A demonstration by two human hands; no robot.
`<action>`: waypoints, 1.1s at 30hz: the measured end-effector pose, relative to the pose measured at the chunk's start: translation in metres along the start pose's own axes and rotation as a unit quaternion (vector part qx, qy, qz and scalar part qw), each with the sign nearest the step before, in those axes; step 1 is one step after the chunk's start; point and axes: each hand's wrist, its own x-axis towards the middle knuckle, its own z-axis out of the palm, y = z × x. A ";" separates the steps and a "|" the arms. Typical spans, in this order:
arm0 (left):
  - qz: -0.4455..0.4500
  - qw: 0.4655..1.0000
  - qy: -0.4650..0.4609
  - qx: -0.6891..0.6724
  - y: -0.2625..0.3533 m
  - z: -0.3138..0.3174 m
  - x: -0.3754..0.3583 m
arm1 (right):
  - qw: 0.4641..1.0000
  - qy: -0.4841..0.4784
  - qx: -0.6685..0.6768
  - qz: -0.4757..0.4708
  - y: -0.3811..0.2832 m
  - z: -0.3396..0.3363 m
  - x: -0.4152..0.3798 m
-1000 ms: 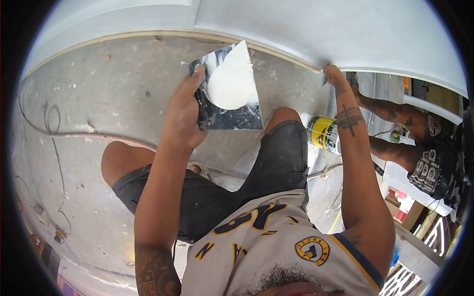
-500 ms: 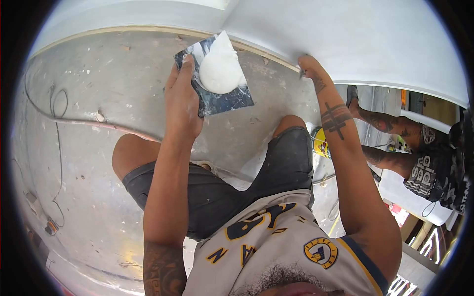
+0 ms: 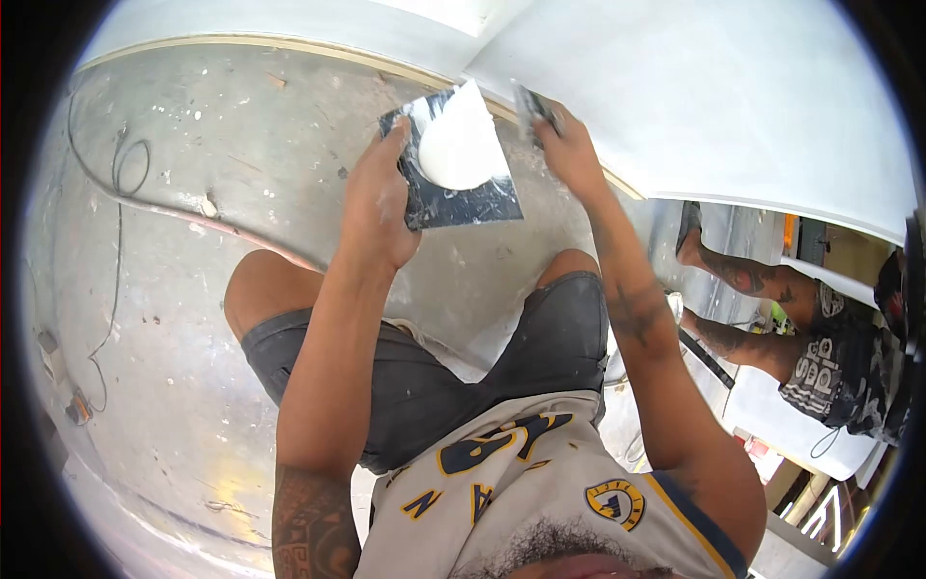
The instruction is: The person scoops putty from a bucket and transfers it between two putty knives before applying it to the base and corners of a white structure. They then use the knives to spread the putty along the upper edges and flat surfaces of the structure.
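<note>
My left hand point(image 3: 379, 198) grips the edge of a dark, white-smeared flat board point(image 3: 468, 206), thumb on top. A smooth mound of white filler paste point(image 3: 457, 150) covers much of that board. To the right of it, my right hand point(image 3: 575, 159) is closed around a putty knife point(image 3: 529, 108). Its blade is smeared by motion and hangs just beside the board, apart from it. Behind the knife rises the white wall panel point(image 3: 714, 106), with a pale wooden strip point(image 3: 622, 183) along its foot.
Another person's legs point(image 3: 743, 275) are close by on the right, past the panel's end. A cable point(image 3: 118, 280) and a hose point(image 3: 207, 222) run over the stained concrete floor point(image 3: 174, 328) at left. A small orange-and-grey object point(image 3: 79, 410) lies at lower left.
My right hand has left the foot of the wall panel and moved left, toward the board, bringing the putty knife into view. The board and left hand have shifted slightly right in view.
</note>
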 end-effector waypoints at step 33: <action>0.003 0.991 -0.049 0.126 -0.111 0.040 0.004 | 0.792 0.136 0.526 0.278 -0.008 -0.031 -0.185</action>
